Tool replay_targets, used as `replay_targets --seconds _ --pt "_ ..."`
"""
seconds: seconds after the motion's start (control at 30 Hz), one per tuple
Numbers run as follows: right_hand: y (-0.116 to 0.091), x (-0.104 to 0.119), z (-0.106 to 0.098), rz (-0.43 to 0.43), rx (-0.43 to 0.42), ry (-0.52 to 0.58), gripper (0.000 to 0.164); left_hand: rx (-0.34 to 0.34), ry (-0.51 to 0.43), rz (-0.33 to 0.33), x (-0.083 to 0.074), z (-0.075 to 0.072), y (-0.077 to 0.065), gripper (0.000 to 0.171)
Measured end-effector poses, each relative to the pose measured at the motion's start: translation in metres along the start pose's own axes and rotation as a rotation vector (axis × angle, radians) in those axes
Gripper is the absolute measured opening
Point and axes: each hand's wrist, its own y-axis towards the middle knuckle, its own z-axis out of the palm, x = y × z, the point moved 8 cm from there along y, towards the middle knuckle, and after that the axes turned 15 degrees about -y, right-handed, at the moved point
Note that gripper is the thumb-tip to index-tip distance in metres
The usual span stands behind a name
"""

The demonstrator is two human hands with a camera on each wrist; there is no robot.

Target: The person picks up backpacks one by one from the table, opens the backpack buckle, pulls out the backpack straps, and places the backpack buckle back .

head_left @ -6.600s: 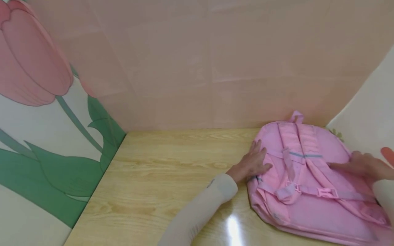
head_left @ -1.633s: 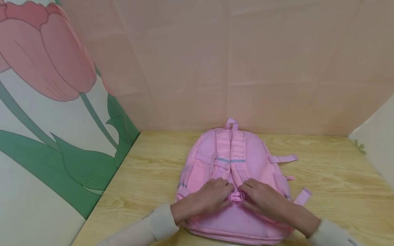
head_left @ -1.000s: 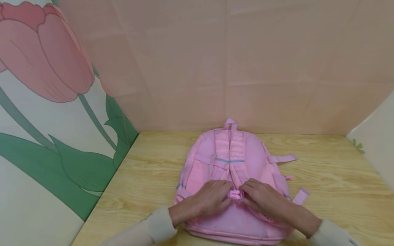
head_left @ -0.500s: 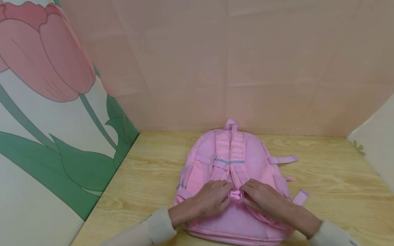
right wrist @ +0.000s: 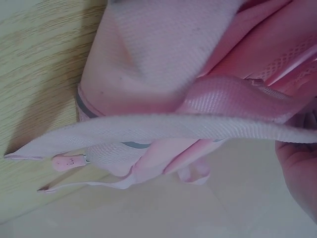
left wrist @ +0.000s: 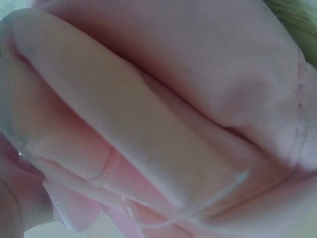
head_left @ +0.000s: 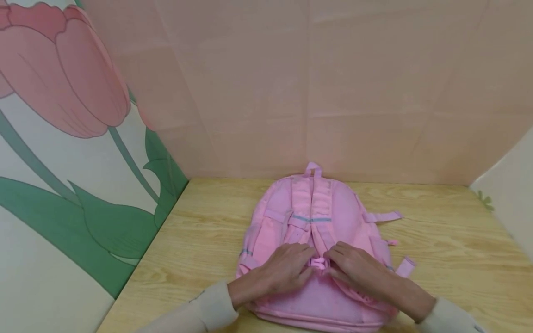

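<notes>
A pink backpack [head_left: 345, 208] lies on the wooden table with its padded shoulder straps [head_left: 311, 199] facing up. Near its middle, both hands meet at a pink plastic buckle [head_left: 319, 263], whose two halves look joined. My left hand [head_left: 285, 268] grips the buckle's left side with bent fingers. On the right side, my right hand [head_left: 358, 268] pinches the buckle end and its webbing. The right wrist view shows a webbing strap [right wrist: 148, 128] running to the right hand [right wrist: 299, 171]. The fingertips are partly hidden. Folds of pink fabric [left wrist: 124, 109] fill the left wrist view.
Two loose strap ends, an upper one [head_left: 383, 216] and a lower one [head_left: 405, 267], stick out on the right. A small pink zipper pull [right wrist: 68, 162] hangs there. The pale wooden table [head_left: 200, 222] meets a back wall [head_left: 308, 92] and a tulip-painted wall [head_left: 91, 78].
Since the oldest frame, the backpack has shifted left to the middle and straightened, and both hands have come to its buckle. Over the last second or so they barely move.
</notes>
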Motion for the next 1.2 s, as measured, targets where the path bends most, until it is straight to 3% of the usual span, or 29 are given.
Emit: replay_targets --seconds 0.53,1.2 --pt "0.0020 -0.0008 0.0005 0.002 0.017 0.005 0.021 -0.043 -0.008 0.038 0.0001 -0.0033 0.0009 0.028" --pt "-0.0030 -0.0044 -0.0046 0.013 -0.014 0.026 0.018 -0.046 -0.010 0.016 0.0024 -0.0026 -0.0012 0.025"
